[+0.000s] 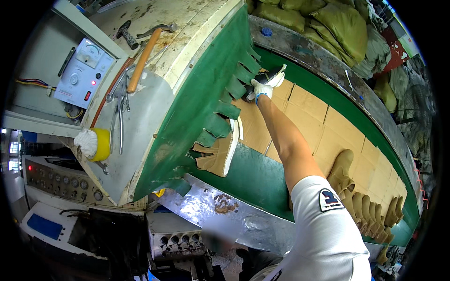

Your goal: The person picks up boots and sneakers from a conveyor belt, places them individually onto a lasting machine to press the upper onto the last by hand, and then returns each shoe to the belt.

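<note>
The person's right hand point(260, 88), in a white knit glove, reaches far along the cardboard-lined green conveyor point(253, 175), its fingers clenched on a dark shoe with a white sole point(272, 77) at the fringe of green rubber curtain flaps point(234, 93). A tan suede shoe with a white sole point(220, 152) lies half out under the flaps nearer by, not yet collected, while a row of tan boots point(361, 201) stands along the belt's right side. The left hand is out of view.
</note>
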